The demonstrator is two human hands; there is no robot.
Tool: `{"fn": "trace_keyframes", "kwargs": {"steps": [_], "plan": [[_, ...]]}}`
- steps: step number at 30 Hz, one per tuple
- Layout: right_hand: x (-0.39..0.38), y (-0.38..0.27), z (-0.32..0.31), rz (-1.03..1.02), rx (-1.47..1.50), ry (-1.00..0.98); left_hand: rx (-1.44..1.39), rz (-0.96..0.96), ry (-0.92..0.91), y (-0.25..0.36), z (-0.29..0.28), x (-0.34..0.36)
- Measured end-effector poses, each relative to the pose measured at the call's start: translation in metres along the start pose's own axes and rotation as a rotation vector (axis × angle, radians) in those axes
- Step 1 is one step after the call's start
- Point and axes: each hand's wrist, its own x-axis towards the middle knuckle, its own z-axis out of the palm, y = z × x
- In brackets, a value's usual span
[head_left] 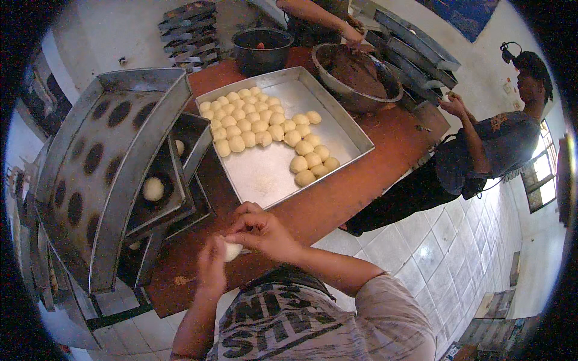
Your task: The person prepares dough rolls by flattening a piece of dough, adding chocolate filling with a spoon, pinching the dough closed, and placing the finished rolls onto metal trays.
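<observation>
Just over the table's near edge, my left hand [212, 266] and my right hand [264, 233] meet around a small pale dough ball [232, 251]. Fingers of both hands are curled onto it, and the right fingertips pinch at its top. Part of the ball is hidden by the fingers. Beyond my hands lies a large square metal tray [256, 177]. Rows of round dough balls [247, 125] fill its far left part, and a smaller cluster of dough balls [310, 157] runs down its right side.
Stacked baking pans [108, 138] stand at the left, with a dough ball [153, 189] in one. A black bucket [263, 54] and a bowl of brown filling [355, 75] sit at the back. One co-worker [487, 150] stands right; another person's arm [322, 15] reaches over the bowl.
</observation>
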Motion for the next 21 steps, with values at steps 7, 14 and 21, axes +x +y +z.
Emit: {"fn": "trace_keyframes", "kwargs": {"steps": [7,14,21], "plan": [[0.01,-0.021,0.002,-0.348,-0.401,-0.044,-0.108,-0.101,-0.025,0.003,-0.01,-0.001],[0.014,-0.016,0.021,-0.148,-0.26,-0.083,-0.423,-0.197,-0.014,0.017,-0.02,-0.007],[0.004,-0.04,0.023,-0.422,-0.399,-0.424,0.06,-0.231,-0.417,0.058,-0.024,-0.016]]}}
